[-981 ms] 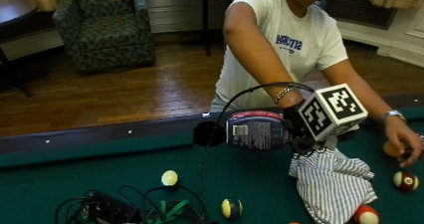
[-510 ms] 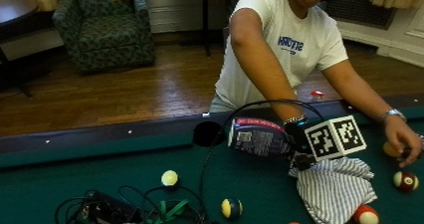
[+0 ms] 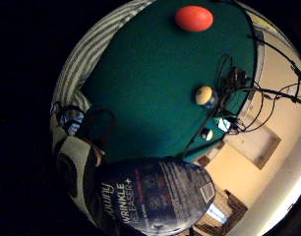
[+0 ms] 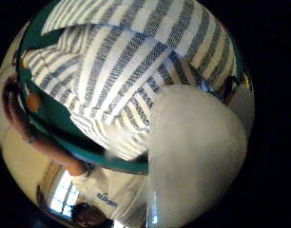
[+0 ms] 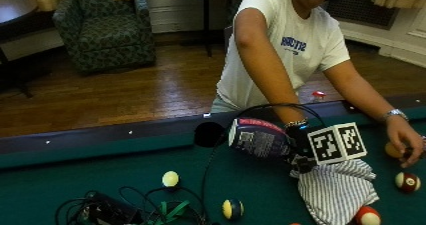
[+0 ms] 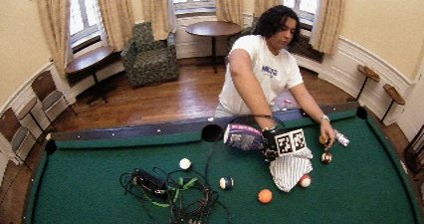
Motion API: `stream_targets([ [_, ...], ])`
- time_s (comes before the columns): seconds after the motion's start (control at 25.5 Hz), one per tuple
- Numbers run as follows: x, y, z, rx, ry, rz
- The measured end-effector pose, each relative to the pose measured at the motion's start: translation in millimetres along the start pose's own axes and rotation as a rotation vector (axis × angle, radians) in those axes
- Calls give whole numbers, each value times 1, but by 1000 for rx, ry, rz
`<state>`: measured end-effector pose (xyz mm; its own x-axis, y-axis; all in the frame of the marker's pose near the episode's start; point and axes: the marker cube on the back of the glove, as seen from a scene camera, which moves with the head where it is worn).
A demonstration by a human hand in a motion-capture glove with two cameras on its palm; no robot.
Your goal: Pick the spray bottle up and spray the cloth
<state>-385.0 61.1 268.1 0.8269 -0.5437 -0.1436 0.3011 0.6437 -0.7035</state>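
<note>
My gloved right hand (image 5: 297, 146) grips the spray bottle (image 5: 258, 137), a dark blue bottle with a pink band. It is tipped on its side just above the green felt. Its label (image 3: 155, 196) reads "Wrinkle Releaser+". The head end points toward the striped cloth (image 5: 336, 192), which lies crumpled on the felt right below my hand. In the wide outside view the spray bottle (image 6: 244, 136) hangs beside the cloth (image 6: 288, 169). The thumb side palm view is filled by the cloth (image 4: 131, 66) and a pale rounded part of the bottle (image 4: 198, 152). The nozzle is hidden.
The bare left hand (image 5: 406, 145) rests on the felt by an orange ball (image 5: 393, 149). Two red-striped balls (image 5: 406, 181) (image 5: 367, 216) lie beside the cloth. A yellow ball (image 5: 170, 178), a blue-striped ball (image 5: 231, 209) and a cable tangle (image 5: 120, 210) lie left. The rail pocket (image 5: 210, 133) is behind the bottle.
My right hand has come down toward the cloth with the bottle, and the bottle has tipped further onto its side. The bare hand stays by the orange ball.
</note>
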Motion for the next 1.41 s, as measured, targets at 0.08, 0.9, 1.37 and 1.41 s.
stream_targets([
  [0.08,1,3,-11,21,-19,3],
  [0.9,-32,48,-176,452,-690,-168],
  [1.37,-82,13,-227,809,-1051,-261],
  [1.41,-86,7,-229,839,-1067,-259],
])
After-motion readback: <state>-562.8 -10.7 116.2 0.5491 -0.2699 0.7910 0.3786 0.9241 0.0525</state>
